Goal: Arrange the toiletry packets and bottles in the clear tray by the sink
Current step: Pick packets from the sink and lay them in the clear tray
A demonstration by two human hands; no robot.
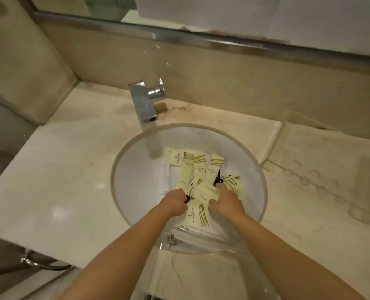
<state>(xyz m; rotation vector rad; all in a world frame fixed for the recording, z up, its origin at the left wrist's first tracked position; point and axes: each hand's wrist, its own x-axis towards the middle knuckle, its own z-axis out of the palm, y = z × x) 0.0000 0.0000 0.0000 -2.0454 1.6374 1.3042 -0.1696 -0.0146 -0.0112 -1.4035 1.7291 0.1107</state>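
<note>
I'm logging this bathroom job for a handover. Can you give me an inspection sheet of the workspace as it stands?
Surface: pale marble counter, stained near the faucet.
Job's things: cream packets piled loosely in the clear tray, held over the round sink; bottles not clearly seen.
Clutter: nothing seen.
Grips: left hand and right hand both in the pile; holds unclear.
Cables: nothing seen.
Surroundings: mirror above, wall at left.

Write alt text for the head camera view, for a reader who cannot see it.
Two bare hands, the left hand and the right hand, gather cream toiletry packets piled in a clear tray held over a round sink. A chrome faucet stands behind on a marble counter.
</note>
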